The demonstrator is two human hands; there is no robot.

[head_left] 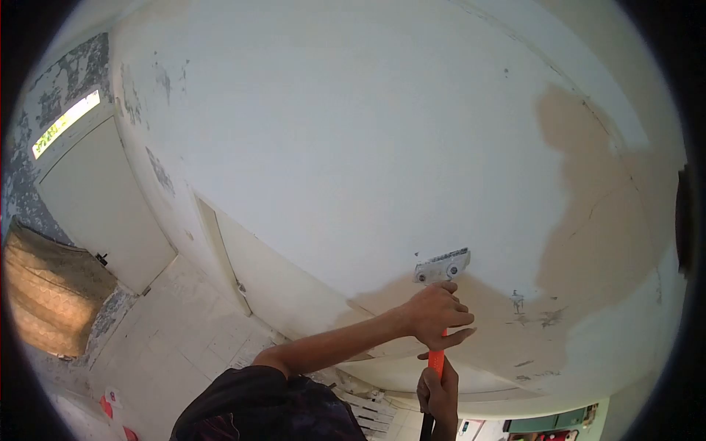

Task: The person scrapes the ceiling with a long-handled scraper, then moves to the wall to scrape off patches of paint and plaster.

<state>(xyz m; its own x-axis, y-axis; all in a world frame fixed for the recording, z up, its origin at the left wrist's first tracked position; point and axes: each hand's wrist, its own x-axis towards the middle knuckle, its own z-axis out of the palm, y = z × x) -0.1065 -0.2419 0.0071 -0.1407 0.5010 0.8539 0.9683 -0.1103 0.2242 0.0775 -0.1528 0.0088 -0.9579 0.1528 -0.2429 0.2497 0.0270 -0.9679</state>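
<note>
A wide scraper (442, 267) with a metal head and an orange handle lies against the white wall (331, 147). My left hand (439, 314) is at the upper end of the handle, just below the head, with its fingers partly spread and the thumb side over the tool. Lower down, my right hand (439, 391) is wrapped round the orange handle (436, 363). Dark scraped patches (550, 317) mark the wall to the right of the scraper head.
At the left are a closed door (107, 202), a narrow window (66, 123) and a brown curtain (55, 290). Another door (254, 257) stands below the wall's middle. A slatted white object (368, 417) and green shelving (544, 422) show at the bottom.
</note>
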